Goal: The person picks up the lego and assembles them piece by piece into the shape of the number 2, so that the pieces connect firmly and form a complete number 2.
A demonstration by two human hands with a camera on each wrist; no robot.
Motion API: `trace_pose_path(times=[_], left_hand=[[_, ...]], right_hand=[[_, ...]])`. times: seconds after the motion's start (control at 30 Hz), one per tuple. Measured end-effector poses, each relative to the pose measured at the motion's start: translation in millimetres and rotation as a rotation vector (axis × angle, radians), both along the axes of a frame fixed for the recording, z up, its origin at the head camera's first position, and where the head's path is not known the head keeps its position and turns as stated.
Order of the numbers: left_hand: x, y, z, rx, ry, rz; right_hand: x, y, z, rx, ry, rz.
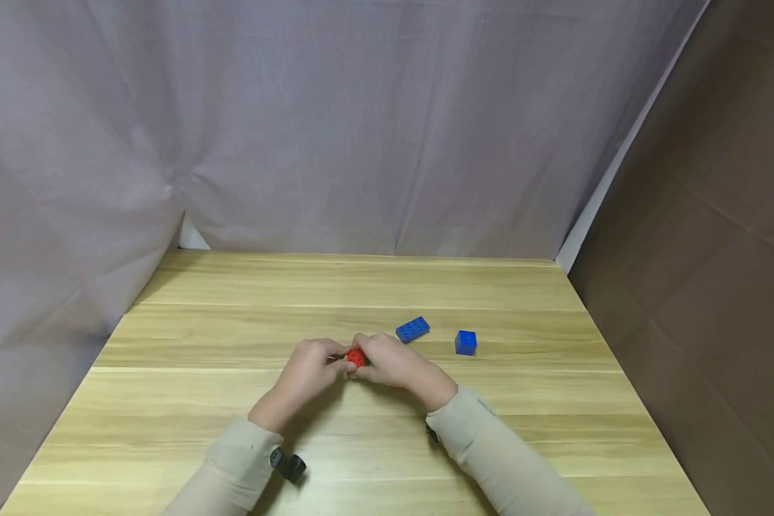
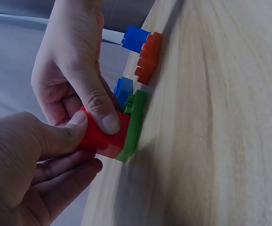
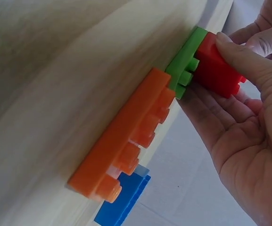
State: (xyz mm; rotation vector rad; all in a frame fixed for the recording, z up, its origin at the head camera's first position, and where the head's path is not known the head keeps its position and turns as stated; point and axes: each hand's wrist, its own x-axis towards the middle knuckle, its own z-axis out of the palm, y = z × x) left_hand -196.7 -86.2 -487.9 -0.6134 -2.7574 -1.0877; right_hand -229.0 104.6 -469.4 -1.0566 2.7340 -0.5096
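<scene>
A red toy building brick (image 1: 356, 357) is between both hands, standing on one end of a thin green brick (image 2: 136, 123) on the tabletop. My left hand (image 1: 306, 373) pinches the red brick from the left, thumb and fingertips at its side. With thumb on one face and fingers on the far side, my right hand (image 1: 396, 362) grips the same brick. Bare green studs show beside the red block in the right wrist view. An orange studded brick (image 3: 121, 134) lies close to the green one; in the head view the hands hide both.
Past the right hand lie a flat blue brick (image 1: 413, 329) with studs and, farther right, a blue cube-shaped brick (image 1: 466, 342). The wooden table (image 1: 232, 287) ends at a grey cloth (image 1: 361, 129) behind and a brown cloth (image 1: 703, 251) on the right.
</scene>
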Motion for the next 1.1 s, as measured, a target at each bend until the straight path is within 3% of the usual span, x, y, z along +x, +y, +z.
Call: trace_pose_path(times=[0.43, 1.1], left_hand=[[-5.5, -2.9, 1.1, -0.014, -0.010, 0.002], [-4.5, -1.7, 3.7, -0.034, 0.015, -0.009]], right_hand=[[-0.9, -4.5, 4.2, 0.035, 0.009, 0.001], [1.0, -7.0, 1.5, 0.041, 0.033, -0.018]])
